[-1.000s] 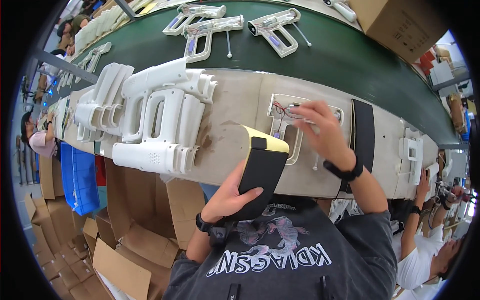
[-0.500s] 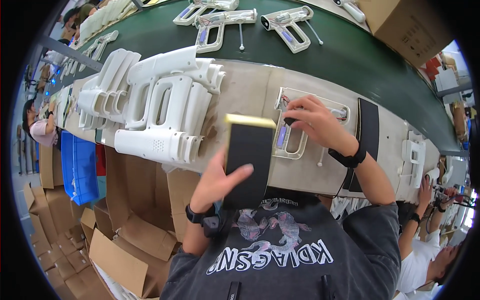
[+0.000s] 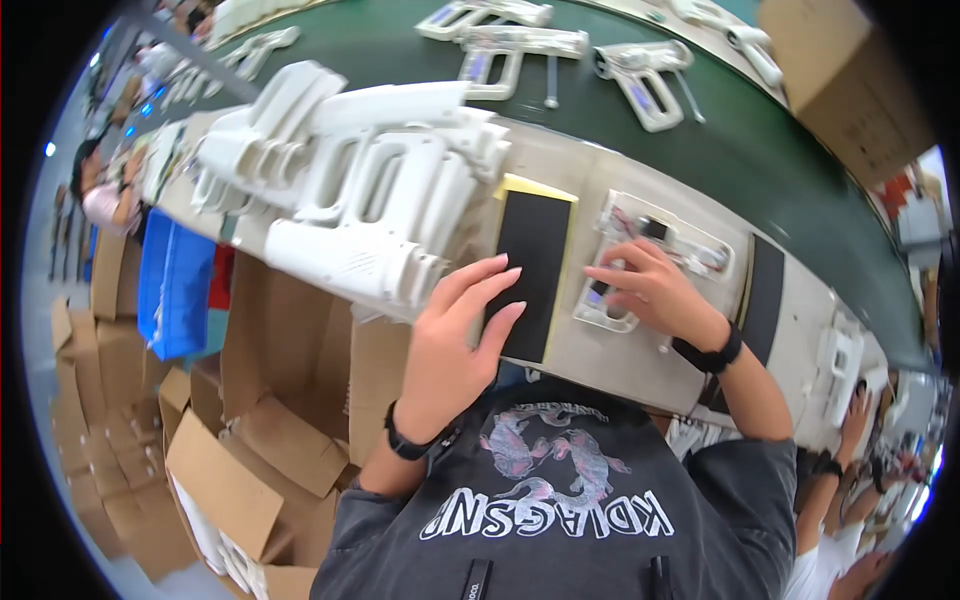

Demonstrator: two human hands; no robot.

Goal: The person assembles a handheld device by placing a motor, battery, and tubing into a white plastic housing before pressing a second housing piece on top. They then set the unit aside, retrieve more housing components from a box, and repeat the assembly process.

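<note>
A black foam sheet (image 3: 535, 270) with yellow backing lies on the bench. My left hand (image 3: 462, 325) is beside it, fingers stretched and apart, fingertips over its left edge. To the right rests an open white gun-shaped housing half (image 3: 590, 312) with wires and a purple cylindrical part inside. My right hand (image 3: 655, 285) is over its handle, with a small black foam piece (image 3: 600, 288) between thumb and index finger. Another small black block (image 3: 653, 230) sits in the upper part of the housing, above my knuckles. My right hand hides part of the handle.
Stacked white housing halves (image 3: 370, 190) stand on the left of the bench. Further open housings (image 3: 520, 42) lie on the green conveyor (image 3: 400, 60). Right of my work is a black strip (image 3: 765, 300). A blue bin (image 3: 175, 285) and cardboard boxes (image 3: 230, 480) stand lower left; co-workers sit at both sides.
My left hand has put the black foam sheet down on the bench and opened. My right hand has moved lower over the housing's handle. The view has shifted slightly.
</note>
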